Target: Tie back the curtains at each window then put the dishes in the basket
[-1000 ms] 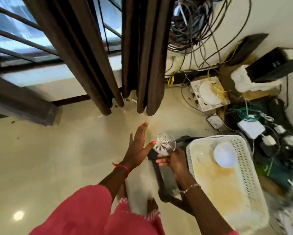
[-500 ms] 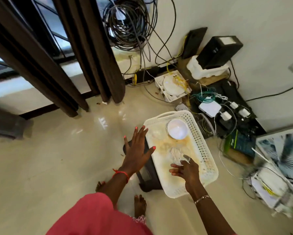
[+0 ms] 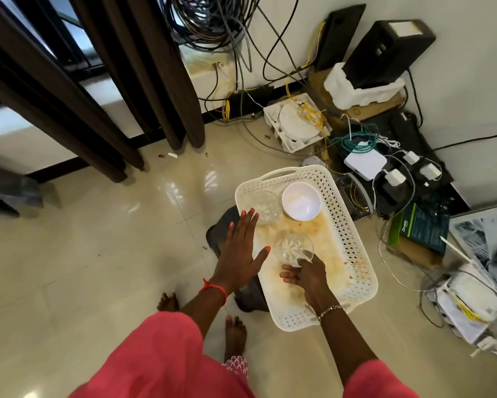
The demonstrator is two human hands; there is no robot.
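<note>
A white perforated basket [image 3: 353, 242] rests on a dark stool [image 3: 221, 234] in front of me. Inside it lie a white bowl [image 3: 301, 201] and a clear glass bowl [image 3: 266, 206] at the far end. My right hand [image 3: 307, 275] pinches the rim of a second clear cut-glass bowl [image 3: 293, 248] low over the basket's stained floor. My left hand [image 3: 238, 251] hovers flat with fingers spread over the basket's left edge, holding nothing. Dark brown curtains [image 3: 144, 81] hang at the window on the upper left.
Tangled cables [image 3: 221, 21], a white router tray [image 3: 297, 122], power adapters [image 3: 393, 173] and black boxes [image 3: 385, 50] crowd the floor along the right wall. A green box [image 3: 419, 228] and stacked papers [image 3: 471, 305] lie right of the basket. My bare feet [image 3: 234, 337] stand on the tiled floor.
My right hand brought the cut-glass bowl from in front of the curtains down into the basket. The view swung right and down. My left hand stayed spread beside the basket.
</note>
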